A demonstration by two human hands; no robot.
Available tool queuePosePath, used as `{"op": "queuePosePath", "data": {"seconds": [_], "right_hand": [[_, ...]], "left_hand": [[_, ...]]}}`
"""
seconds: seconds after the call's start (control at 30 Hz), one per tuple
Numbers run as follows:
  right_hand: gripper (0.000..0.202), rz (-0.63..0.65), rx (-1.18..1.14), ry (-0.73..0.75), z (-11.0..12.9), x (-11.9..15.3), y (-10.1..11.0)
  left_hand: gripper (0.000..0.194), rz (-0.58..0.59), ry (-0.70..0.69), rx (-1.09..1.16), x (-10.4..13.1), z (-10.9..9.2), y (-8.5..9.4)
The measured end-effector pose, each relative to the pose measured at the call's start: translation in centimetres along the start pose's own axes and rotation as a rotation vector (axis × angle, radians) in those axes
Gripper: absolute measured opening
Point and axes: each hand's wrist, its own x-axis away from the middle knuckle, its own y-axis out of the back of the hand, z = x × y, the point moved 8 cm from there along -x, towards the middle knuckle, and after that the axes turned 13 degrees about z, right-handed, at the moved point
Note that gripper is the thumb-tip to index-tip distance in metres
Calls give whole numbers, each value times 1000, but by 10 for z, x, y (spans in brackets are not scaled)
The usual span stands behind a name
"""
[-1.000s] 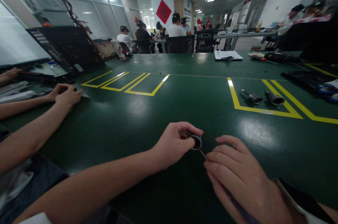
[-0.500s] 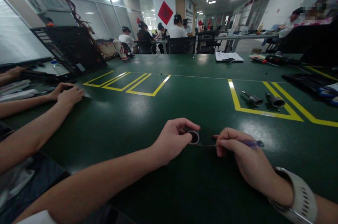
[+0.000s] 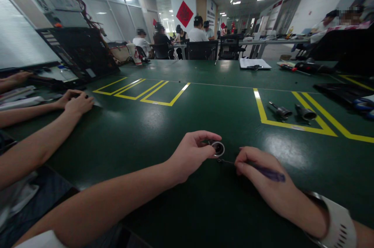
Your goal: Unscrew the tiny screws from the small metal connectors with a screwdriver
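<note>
Between thumb and fingers, my left hand [image 3: 194,152] grips a round metal cup part [image 3: 222,149], its open ring facing me, low over the green table [image 3: 140,131]. A tiny ring-shaped bit [image 3: 219,160] shows just below the part. My right hand [image 3: 257,170], with a watch on the wrist, is closed on a screwdriver with a purple handle [image 3: 271,174]. Its thin shaft [image 3: 229,162] points left, its tip close below the cup part. Two similar dark metal parts [image 3: 281,112] [image 3: 305,113] lie inside the yellow tape outline at the right.
Another person's hands [image 3: 78,102] rest on the table at the left. A clipboard with paper [image 3: 254,63] lies at the back. Tools [image 3: 300,67] and a black tray [image 3: 339,92] are at the right. A paper cup [image 3: 134,54] stands at the far left.
The cup part has turned slightly and its ring shows more fully. My right hand has shifted its grip, with the fingers drawn together and the handle tilted lower.
</note>
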Motion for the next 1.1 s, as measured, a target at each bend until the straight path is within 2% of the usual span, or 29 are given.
{"op": "queuePosePath", "data": {"seconds": [0.1,0.2,0.33,0.47,0.63,1.1], "right_hand": [[15,23,284,244,28,8,-9],[14,20,443,332,37,13,-16],[14,-64,472,373,39,15,-11],[16,-168,442,476,48,24,-5],[17,-165,450,460,49,24,-6],[16,-113,453,498,52,22,-11]], "left_hand": [[29,-28,-12,36,0,1,1],[30,-49,-19,50,-1,1,2],[32,-76,-28,39,-3,0,6],[32,-74,-1,4,-4,1,6],[34,-57,44,-68,-2,3,1],[29,10,-28,-204,-4,5,-3]]}}
